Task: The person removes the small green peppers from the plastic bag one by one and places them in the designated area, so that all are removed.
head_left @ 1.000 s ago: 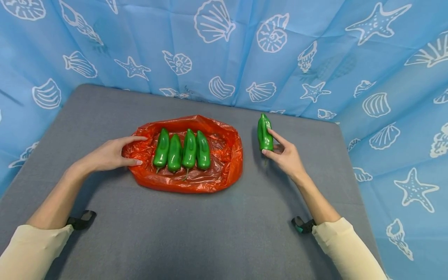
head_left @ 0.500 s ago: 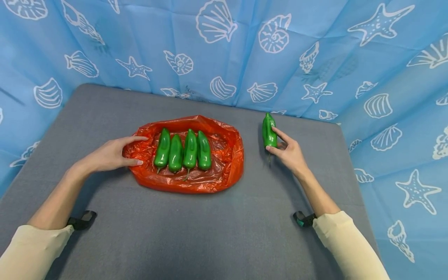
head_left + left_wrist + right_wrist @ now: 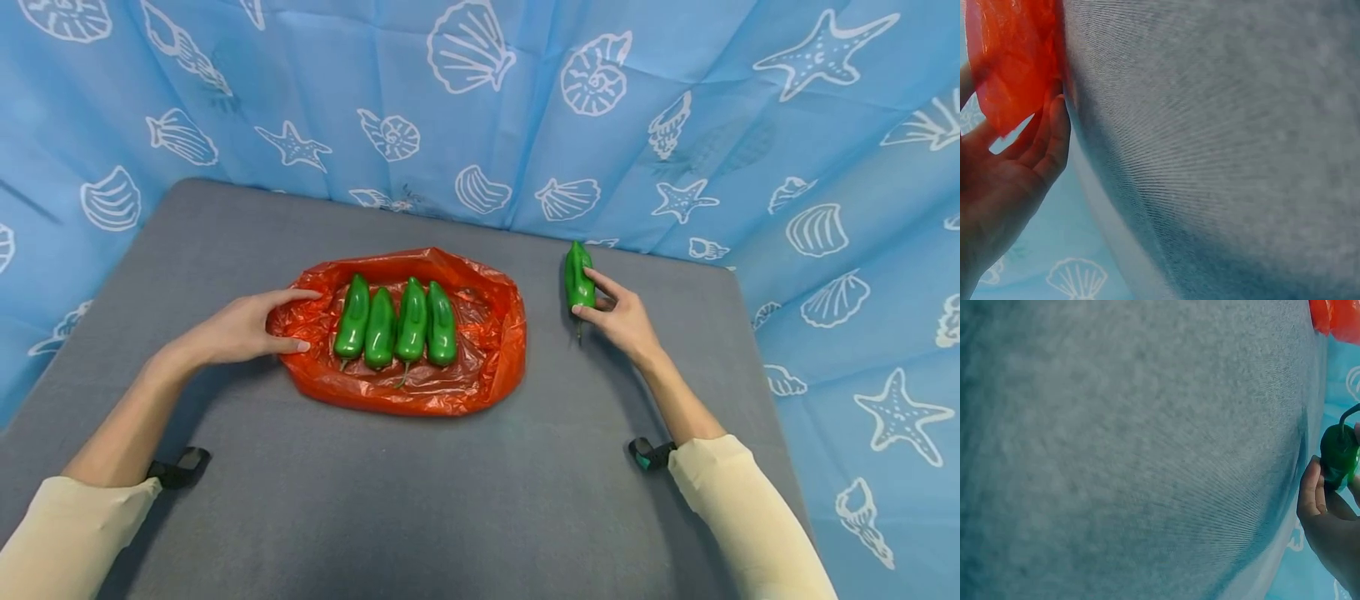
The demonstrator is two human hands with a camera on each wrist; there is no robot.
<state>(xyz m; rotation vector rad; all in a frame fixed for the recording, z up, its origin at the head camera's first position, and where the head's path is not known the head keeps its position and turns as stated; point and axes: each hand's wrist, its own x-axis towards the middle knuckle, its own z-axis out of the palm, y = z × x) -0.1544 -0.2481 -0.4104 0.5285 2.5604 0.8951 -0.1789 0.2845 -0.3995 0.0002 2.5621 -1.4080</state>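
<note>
My left hand (image 3: 243,327) holds the left end of a red plastic bag (image 3: 408,407), its thumb and index finger over the rim. The left wrist view shows its other fingers against the outside of the red plastic (image 3: 1013,56). The bag lies open and wide on the table, with several glossy green peppers (image 3: 350,321) side by side inside, stems toward me. To the right of the bag, my right hand (image 3: 626,321) grips another green pepper (image 3: 578,279) between thumb and fingers, stem end toward me. The right wrist view shows this pepper (image 3: 1338,450) and its curved stem.
A grey cloth-covered table (image 3: 420,508) lies under everything. Behind it and at the right hangs a blue curtain (image 3: 510,108) with white shell and starfish prints. Black bands (image 3: 180,468) are on both wrists.
My right hand and its pepper have shifted slightly right, away from the bag. The left hand keeps its place on the bag's edge. The whole head view has drifted a little.
</note>
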